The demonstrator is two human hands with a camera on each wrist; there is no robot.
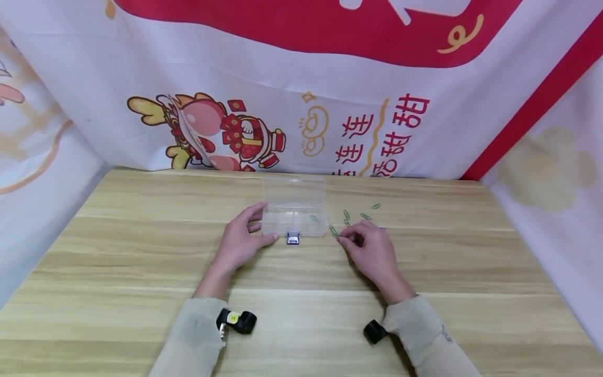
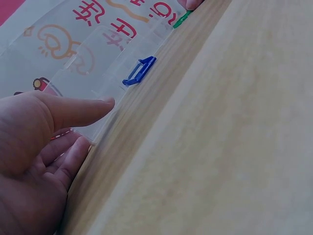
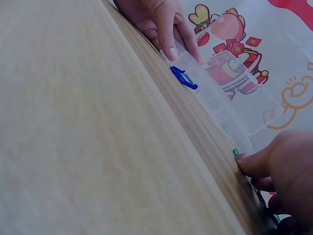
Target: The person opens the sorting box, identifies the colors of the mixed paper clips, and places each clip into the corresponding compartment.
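A clear plastic box (image 1: pixel 278 228) with a blue latch (image 1: pixel 293 239) stands on the table, its lid (image 1: pixel 294 191) raised at the back. My left hand (image 1: pixel 241 238) grips the box's left end, thumb at the front corner and fingers along the side. Inside the right compartment lies one green paper clip (image 1: pixel 313 217). To the right of the box, my right hand (image 1: pixel 372 250) pinches the end of another green paper clip (image 1: pixel 333 231) between thumb and forefinger, low over the wood. That pinched clip also shows in the right wrist view, at the fingertips.
Several more green paper clips lie beyond my right hand, among them one clip (image 1: pixel 365 216) and a farther clip (image 1: pixel 376 206). The wooden table (image 1: pixel 301 324) ends at the back against a printed cloth (image 1: pixel 292 115).
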